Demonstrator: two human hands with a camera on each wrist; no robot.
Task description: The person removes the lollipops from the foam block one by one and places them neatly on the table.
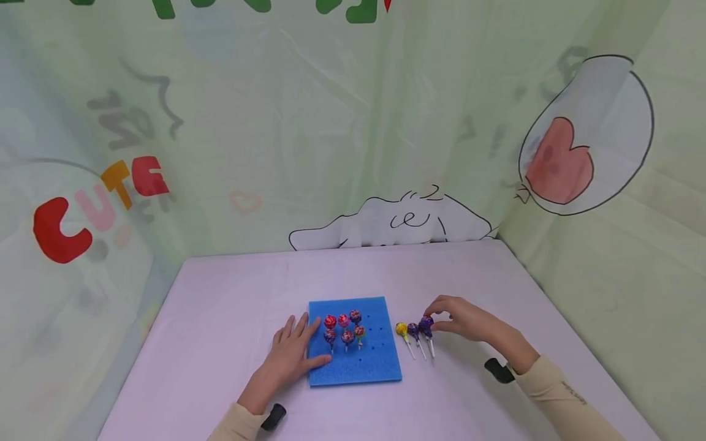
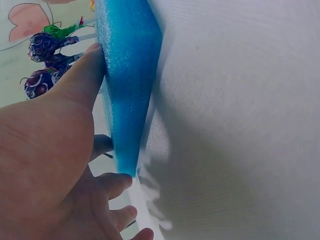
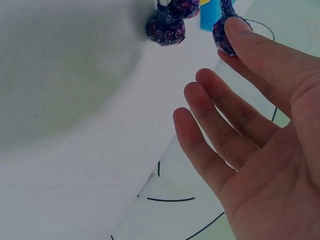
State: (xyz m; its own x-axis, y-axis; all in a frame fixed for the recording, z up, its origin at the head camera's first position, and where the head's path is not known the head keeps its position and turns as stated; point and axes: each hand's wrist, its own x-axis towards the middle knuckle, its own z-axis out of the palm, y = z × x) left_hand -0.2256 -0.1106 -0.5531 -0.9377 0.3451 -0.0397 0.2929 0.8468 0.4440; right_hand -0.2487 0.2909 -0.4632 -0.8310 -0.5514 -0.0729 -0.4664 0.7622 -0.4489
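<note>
Head view: right hand [image 1: 462, 320] pinches a purple lollipop [image 1: 426, 324] beside the blue foam [image 1: 380, 361].
Left hand [image 1: 291, 354] lies flat on it; pink table [image 1: 220, 306], green curtain [image 1: 331, 122].

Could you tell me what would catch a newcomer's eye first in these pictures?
The blue foam pad mid-table, with six lollipops standing in it. The left hand rests flat on its left edge. Right of it lie three loose lollipops; the right hand pinches the rightmost purple one.
</note>
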